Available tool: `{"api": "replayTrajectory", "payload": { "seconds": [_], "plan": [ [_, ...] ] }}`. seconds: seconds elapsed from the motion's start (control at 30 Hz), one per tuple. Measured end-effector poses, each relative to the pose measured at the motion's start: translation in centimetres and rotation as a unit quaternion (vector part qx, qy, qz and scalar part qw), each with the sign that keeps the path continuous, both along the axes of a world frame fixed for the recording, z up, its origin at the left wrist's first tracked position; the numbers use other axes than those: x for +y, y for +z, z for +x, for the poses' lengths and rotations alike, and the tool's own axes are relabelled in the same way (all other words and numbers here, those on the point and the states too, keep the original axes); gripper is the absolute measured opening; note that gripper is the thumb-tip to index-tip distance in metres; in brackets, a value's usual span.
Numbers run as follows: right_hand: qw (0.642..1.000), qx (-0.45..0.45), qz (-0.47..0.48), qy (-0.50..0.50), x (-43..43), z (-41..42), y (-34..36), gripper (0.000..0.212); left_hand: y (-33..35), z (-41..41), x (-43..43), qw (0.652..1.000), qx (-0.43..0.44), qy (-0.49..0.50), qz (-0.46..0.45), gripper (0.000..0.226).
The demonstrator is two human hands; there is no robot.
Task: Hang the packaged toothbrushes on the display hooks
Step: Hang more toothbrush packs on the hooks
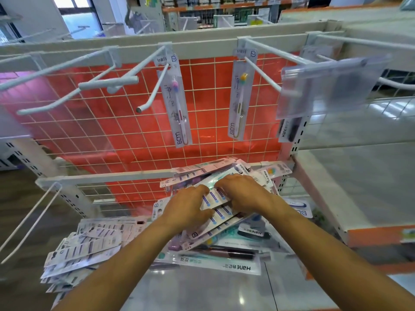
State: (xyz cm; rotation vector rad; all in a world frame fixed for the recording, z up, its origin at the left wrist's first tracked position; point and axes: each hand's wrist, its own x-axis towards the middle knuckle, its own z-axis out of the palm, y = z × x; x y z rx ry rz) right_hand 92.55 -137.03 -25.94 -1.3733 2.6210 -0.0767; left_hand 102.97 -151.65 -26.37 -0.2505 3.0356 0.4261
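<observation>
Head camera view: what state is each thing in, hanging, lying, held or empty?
Pink-bristled pack: hanging up.
Yellow-bristled pack: hanging up.
Hooks at left: empty.
Top pack: held by both hands.
Left hand: curled round top pack.
Right hand: curled round top pack.
Loose stack: lying on the shelf.

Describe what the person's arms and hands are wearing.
Nothing visible. Both forearms are bare to the picture's edge, with no sleeve showing. The left hand and right hand have no gloves, and no watch, bracelet or ring shows.
</observation>
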Motion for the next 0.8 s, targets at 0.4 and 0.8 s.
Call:
{"api": "replayTrajectory", "payload": {
  "seconds": [0.4,0.8],
  "plan": [
    [0.999,-0.022,-0.025,-0.010,0.3,-0.1,-0.6,0.045,0.4,-0.9,-1.5,0.997,0.066,0.023,0.040,0.046],
    [0.999,-0.041,0.001,0.000,0.5,-0.1,-0.2,0.063,-0.7,-9.8,-6.7,0.995,-0.019,0.079,-0.053,0.038]
  ]
}}
